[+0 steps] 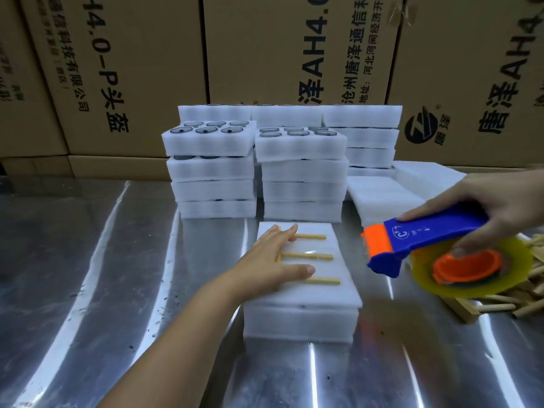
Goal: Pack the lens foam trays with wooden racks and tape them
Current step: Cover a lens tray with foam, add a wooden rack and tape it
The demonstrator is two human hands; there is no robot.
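Head view: foam tray stack [303, 319] sits centre, long axis running away from the person, wooden rack [312, 256] on top. Tape dispenser [435, 234] hovers just right of it (gripped by the right hand [506, 201]); left hand [265, 263] presses the rack, fingers straight.

On the steel surface [88, 260] before me sits a stack of white rectangular foam trays [300, 322], with a pale wooden rack [312, 256] on top under my left grip [265, 260]. Behind it stand stacks of lens-filled foam trays [212, 169], and brown cardboard cartons [141, 69] stand behind those. To the right, my right grip [506, 198] holds the blue-and-orange plastic tape dispenser [435, 231] over loose wooden sticks [500, 307].
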